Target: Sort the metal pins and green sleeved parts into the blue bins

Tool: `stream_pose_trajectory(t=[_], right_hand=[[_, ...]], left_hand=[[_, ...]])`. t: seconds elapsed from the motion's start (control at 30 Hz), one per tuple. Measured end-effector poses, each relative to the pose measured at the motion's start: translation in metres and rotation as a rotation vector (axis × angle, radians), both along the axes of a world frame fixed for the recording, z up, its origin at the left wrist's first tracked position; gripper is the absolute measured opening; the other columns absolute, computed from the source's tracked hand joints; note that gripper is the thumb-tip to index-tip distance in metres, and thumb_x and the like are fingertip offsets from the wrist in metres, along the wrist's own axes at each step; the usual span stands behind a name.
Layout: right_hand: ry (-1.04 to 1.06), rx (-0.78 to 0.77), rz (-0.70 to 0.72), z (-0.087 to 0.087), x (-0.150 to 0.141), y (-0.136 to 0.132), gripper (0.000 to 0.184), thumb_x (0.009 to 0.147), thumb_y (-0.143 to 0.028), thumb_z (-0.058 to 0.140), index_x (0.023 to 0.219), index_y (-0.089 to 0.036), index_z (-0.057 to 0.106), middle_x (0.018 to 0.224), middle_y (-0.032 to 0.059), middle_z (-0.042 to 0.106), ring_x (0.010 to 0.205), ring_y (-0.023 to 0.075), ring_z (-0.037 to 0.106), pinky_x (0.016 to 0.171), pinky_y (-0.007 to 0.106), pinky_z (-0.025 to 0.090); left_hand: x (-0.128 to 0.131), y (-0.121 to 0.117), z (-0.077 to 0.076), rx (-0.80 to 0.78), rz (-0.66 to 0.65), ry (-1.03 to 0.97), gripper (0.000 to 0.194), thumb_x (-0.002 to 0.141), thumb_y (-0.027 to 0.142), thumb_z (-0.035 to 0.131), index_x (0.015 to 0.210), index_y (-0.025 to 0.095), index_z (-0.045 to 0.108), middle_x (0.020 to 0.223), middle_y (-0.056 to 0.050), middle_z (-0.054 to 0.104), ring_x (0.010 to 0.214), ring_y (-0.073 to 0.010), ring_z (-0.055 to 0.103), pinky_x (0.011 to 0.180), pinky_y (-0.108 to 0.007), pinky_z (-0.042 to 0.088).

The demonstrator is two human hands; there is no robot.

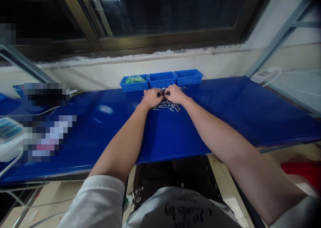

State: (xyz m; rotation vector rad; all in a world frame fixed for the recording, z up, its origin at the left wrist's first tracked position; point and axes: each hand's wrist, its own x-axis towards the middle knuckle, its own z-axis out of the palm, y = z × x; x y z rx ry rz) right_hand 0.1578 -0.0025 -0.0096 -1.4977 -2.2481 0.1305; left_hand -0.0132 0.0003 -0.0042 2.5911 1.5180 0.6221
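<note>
Both hands are over the tabletop [175,134], a blue surface, at a loose pile of thin metal pins [170,106]. The left hand [152,98] comes in at the pile's left side, the right hand [175,94] at its right side. Both have bent fingers, thumbs and fingertips drawn in narrow and turned toward each other, the two hands near one another. Cannot tell whether either grips a pin, or whether the fingertips of the two hands touch; details there are too small.

Pins lie at mixed angles, mostly in front of and between the hands, with a few strays beyond the right hand.

Just behind the pile, three blue bins sit in a row by the wall: left bin [135,87], middle bin [162,84], right bin [190,81]. The left bin contains a green bundle [135,79], material unclear.

Far right of the tabletop, near the metal upright: a white power strip [262,75] with a looped cable. At the left edge: a white device [10,144], partly out of view. A dark-framed window [163,40] is above the bins.
</note>
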Motion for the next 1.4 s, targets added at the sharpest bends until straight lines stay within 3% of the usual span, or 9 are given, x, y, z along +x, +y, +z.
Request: stream_pose_trajectory(t=[0.5,0.73,0.93,1.4], right_hand=[[-0.028,0.037,-0.053,0.0000,-0.0031,-0.0034,0.026,0.097,-0.023,0.045,0.106,-0.014,0.069,0.111,0.0156,0.068,0.110,0.0302,0.055,0.095,0.043,0.042],[0.296,0.058,0.026,0.0032,-0.0020,-0.0028,0.015,0.091,-0.018,0.053,0.096,-0.016,0.068,0.094,0.0082,0.074,0.090,0.0219,0.066,0.085,0.034,0.048],[0.582,0.048,0.031,0.0075,-0.0040,-0.0034,0.011,0.082,-0.014,0.061,0.089,-0.016,0.069,0.090,0.0057,0.074,0.084,0.0193,0.067,0.084,0.035,0.052],[0.782,0.060,0.035,0.0057,-0.0009,0.0011,0.004,0.074,-0.021,0.071,0.075,-0.018,0.069,0.078,0.0038,0.074,0.075,0.0192,0.067,0.078,0.036,0.054]], left_hand=[[-0.0019,-0.0011,0.0001,0.048,-0.067,-0.045,0.023,0.088,0.032,0.056,0.098,0.025,0.076,0.110,-0.006,0.074,0.113,-0.0273,0.063,0.099,-0.047,0.039],[-0.0030,0.0028,0.0003,0.064,-0.051,-0.080,0.026,0.097,0.034,0.051,0.099,0.027,0.076,0.114,-0.005,0.073,0.115,-0.0270,0.061,0.102,-0.048,0.033],[-0.0006,0.0010,0.0015,0.059,0.011,-0.057,0.031,0.100,0.034,0.043,0.098,0.022,0.072,0.107,-0.008,0.072,0.109,-0.0280,0.061,0.098,-0.047,0.035],[-0.0006,0.0001,0.0042,0.069,0.047,-0.057,0.027,0.099,0.032,0.047,0.101,0.023,0.073,0.110,-0.009,0.071,0.113,-0.0291,0.060,0.099,-0.048,0.034]])
